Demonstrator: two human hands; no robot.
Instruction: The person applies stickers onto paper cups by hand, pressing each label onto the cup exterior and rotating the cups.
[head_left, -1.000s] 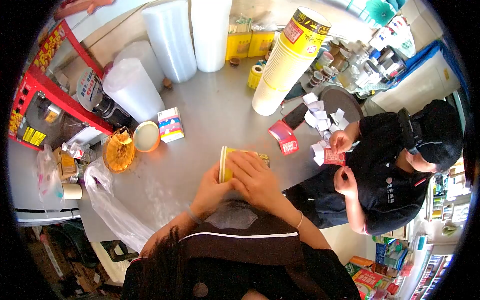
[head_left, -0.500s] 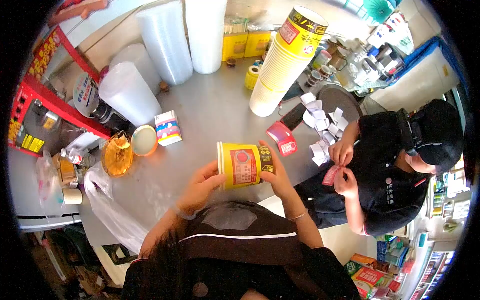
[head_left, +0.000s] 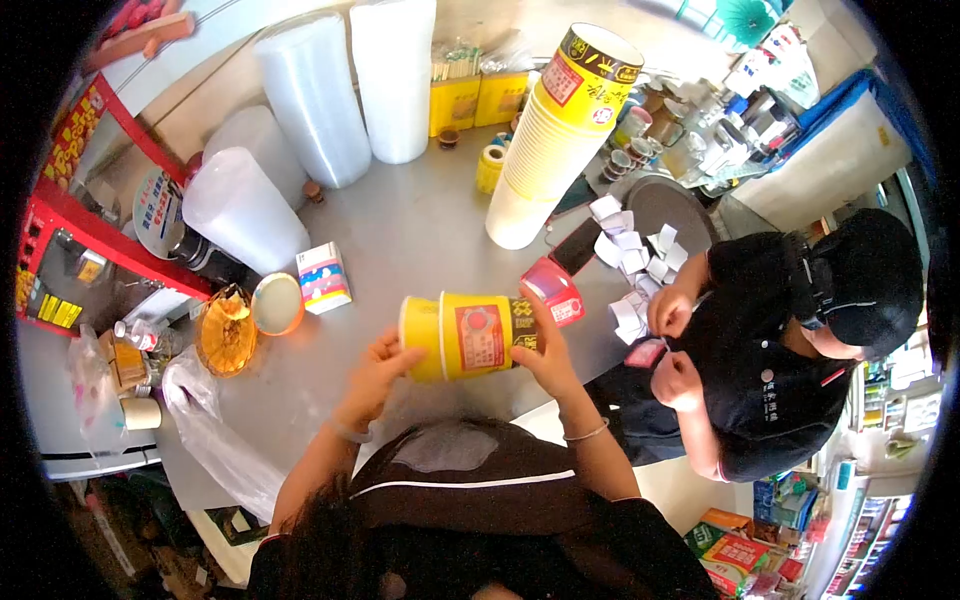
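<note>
Two nested yellow paper cups lie sideways between my hands above the metal table. My left hand (head_left: 378,375) grips the inner cup (head_left: 422,338), which sticks partly out of the other on the left. The outer cup (head_left: 480,338) has a red label on its side, and my right hand (head_left: 548,350) holds it at the dark-banded end. Beyond my right hand lie red labels (head_left: 552,292) on the table. A tall stack of yellow and white cups (head_left: 548,140) stands farther back.
At the right, a co-worker (head_left: 790,350) in black handles a pink-red label beside curled white papers (head_left: 632,245). Rolls of clear wrap (head_left: 315,110) stand at the back. A tissue box (head_left: 323,278), an orange-rimmed bowl (head_left: 278,304) and a plastic bag (head_left: 215,430) are on the left.
My hands have turned from covering the cups to holding both ends, so the red label shows. The inner cup has slid partly out to the left. The co-worker's hands have moved slightly lower.
</note>
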